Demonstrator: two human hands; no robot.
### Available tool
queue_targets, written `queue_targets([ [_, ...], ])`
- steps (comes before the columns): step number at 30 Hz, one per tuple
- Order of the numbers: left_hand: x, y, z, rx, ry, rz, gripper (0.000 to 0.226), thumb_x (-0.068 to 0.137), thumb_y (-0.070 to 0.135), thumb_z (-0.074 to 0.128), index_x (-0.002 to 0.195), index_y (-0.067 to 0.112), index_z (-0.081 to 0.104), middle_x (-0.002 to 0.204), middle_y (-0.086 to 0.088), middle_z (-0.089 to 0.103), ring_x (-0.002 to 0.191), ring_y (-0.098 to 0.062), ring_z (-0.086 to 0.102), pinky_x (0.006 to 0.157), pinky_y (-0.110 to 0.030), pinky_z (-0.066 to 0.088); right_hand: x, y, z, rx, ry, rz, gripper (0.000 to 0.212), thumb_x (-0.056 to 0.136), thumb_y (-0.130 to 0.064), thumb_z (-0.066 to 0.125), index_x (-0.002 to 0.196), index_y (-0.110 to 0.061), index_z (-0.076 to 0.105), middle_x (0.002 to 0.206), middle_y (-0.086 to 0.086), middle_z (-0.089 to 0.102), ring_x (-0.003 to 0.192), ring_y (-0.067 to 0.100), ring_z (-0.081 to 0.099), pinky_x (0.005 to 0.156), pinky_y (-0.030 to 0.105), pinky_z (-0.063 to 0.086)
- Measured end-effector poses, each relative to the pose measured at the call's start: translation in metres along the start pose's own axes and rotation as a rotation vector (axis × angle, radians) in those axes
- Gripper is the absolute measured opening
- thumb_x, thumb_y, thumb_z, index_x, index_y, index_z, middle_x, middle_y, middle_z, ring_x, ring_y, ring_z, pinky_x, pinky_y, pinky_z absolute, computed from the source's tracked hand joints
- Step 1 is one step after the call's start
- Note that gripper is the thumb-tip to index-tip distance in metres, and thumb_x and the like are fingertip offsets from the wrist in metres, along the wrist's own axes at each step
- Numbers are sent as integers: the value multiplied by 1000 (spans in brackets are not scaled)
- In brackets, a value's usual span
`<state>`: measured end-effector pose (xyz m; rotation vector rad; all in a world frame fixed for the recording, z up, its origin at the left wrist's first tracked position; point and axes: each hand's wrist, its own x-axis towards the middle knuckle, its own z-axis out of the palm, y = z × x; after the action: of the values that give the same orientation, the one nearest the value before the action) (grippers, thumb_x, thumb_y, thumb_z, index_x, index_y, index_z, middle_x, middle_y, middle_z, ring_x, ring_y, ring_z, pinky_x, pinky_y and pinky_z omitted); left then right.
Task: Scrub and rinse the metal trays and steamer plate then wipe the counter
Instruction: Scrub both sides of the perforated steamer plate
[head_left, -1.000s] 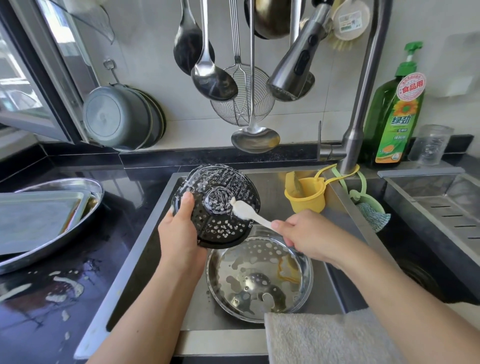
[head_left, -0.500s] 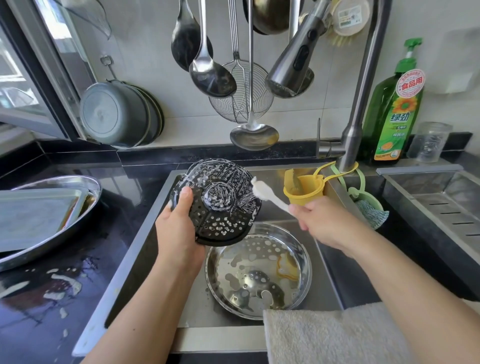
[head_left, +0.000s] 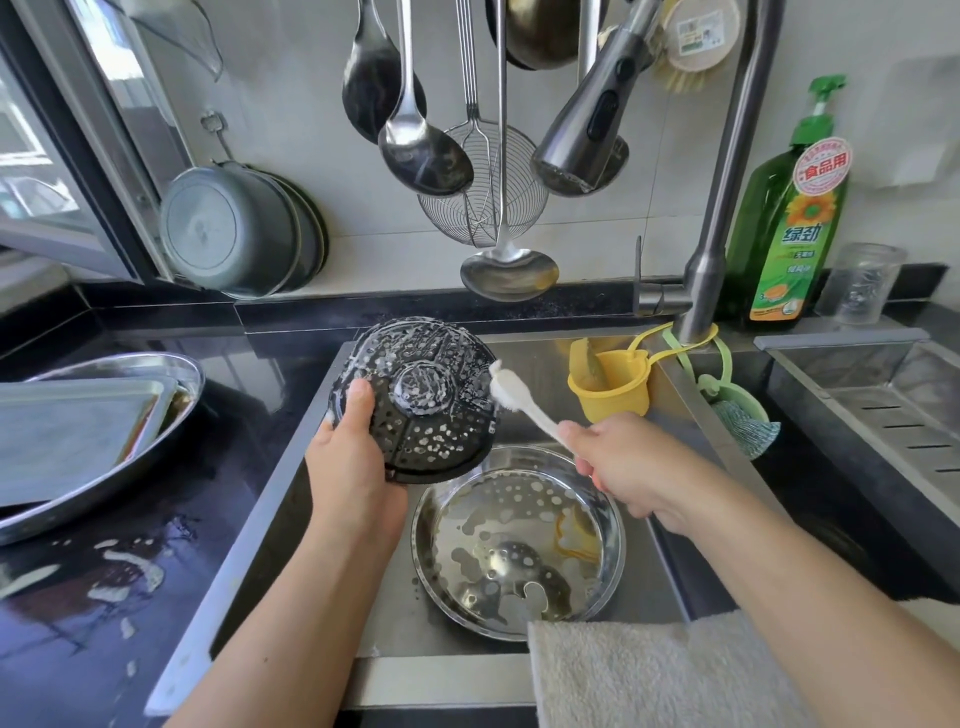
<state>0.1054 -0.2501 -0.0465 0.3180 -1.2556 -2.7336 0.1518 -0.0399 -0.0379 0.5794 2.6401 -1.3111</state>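
My left hand (head_left: 348, 462) grips the lower left edge of a black perforated steamer plate (head_left: 421, 410), tilted up over the sink and streaked with foam. My right hand (head_left: 623, 467) holds the handle of a white brush (head_left: 511, 397), whose head touches the plate's right rim. Below them a round metal tray (head_left: 519, 540) lies in the sink with suds and a yellowish scrap in it. On the black counter at the left, a rectangular metal tray (head_left: 67, 431) sits inside an oval metal tray (head_left: 156, 364).
The faucet (head_left: 711, 260) rises at the back right with its spray head (head_left: 587, 135) overhead, among hanging ladles and a skimmer. A yellow cup (head_left: 613, 389) hangs from the faucet, beside a green soap bottle (head_left: 789, 223). A towel (head_left: 649, 675) drapes the sink's front edge. Foam spots the counter (head_left: 104, 582).
The brush moved from the plate's middle up to its right rim and now sits slightly lower on that rim. My left hand keeps holding the plate.
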Motion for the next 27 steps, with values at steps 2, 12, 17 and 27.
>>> queue_targets([
  [2, -5, -4, 4, 63, -56, -12, 24, 106, 18, 57, 125, 6, 65, 111, -16, 78, 104, -34, 75, 91, -51, 60, 5, 1, -3, 87, 43, 27, 49, 103, -53, 44, 76, -14, 56, 59, 0, 39, 49, 17, 28, 44, 26, 21],
  [12, -5, 0, 3, 102, -64, 28, 23, 107, 17, 55, 125, 5, 65, 114, -18, 76, 105, -33, 75, 93, -52, 60, -1, 6, -12, -19, -70, 70, 47, 103, -51, 44, 77, -14, 56, 53, -3, 39, 45, 14, 26, 42, 22, 20],
  [17, -10, -5, 6, 192, -131, -11, 22, 106, 18, 57, 120, 5, 67, 110, -19, 77, 103, -36, 76, 97, -55, 57, -3, -3, -12, 47, 74, 3, 48, 105, -50, 43, 77, -13, 56, 59, 0, 41, 47, 15, 32, 41, 22, 23],
  [27, -6, -8, 5, 150, -126, -12, 28, 107, 18, 55, 127, 1, 64, 114, -20, 76, 107, -35, 74, 102, -54, 55, -7, -10, -5, -58, 103, -86, 50, 106, -45, 42, 71, -13, 59, 64, 3, 53, 59, 20, 47, 56, 32, 35],
])
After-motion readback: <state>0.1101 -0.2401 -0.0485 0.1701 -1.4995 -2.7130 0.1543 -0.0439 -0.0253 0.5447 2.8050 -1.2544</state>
